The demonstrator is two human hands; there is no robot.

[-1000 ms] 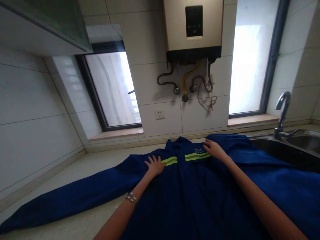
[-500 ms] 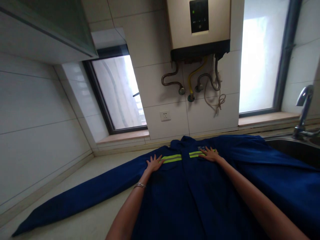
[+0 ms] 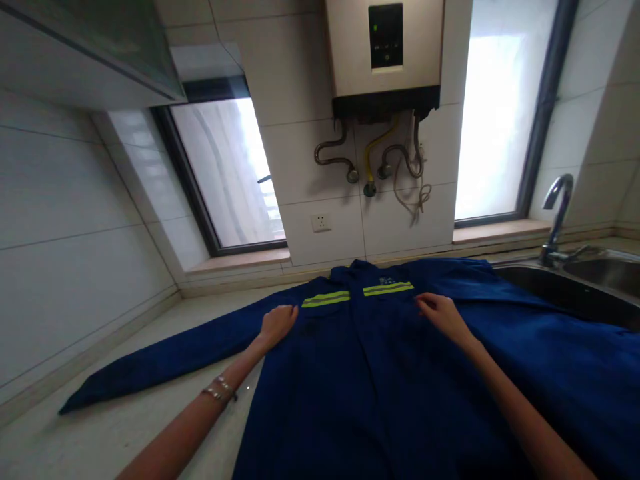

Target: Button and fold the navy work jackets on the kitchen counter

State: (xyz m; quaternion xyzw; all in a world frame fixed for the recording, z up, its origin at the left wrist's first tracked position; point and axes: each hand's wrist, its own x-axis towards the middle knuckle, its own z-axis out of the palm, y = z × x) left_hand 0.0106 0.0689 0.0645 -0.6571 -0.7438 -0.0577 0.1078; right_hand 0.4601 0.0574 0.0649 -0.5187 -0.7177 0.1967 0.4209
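Note:
A dark blue work jacket [image 3: 320, 387] with yellow-green reflective chest stripes lies spread front up on the counter, collar toward the wall. One sleeve stretches out to the left; the other side runs toward the sink. My left hand [image 3: 278, 325], with bracelets on its wrist, is closed near the jacket's left armpit, just outside the left stripe. Thumb and fingers of my right hand [image 3: 443, 315] are drawn together over the chest, right of the other stripe. No cloth clearly shows bunched in either hand, and I cannot tell whether they pinch it.
A pale counter [image 3: 165, 433] runs beneath the jacket. To the right is a steel sink [image 3: 600, 273] with a curved faucet [image 3: 557, 213]. A water heater [image 3: 385, 60] with pipes hangs on the tiled wall between two windows. A cabinet [image 3: 90, 47] overhangs the upper left.
Both hands have gone from lying flat with spread fingers on the chest stripes to closed, and have moved outward. The view has shifted, showing more of the sink.

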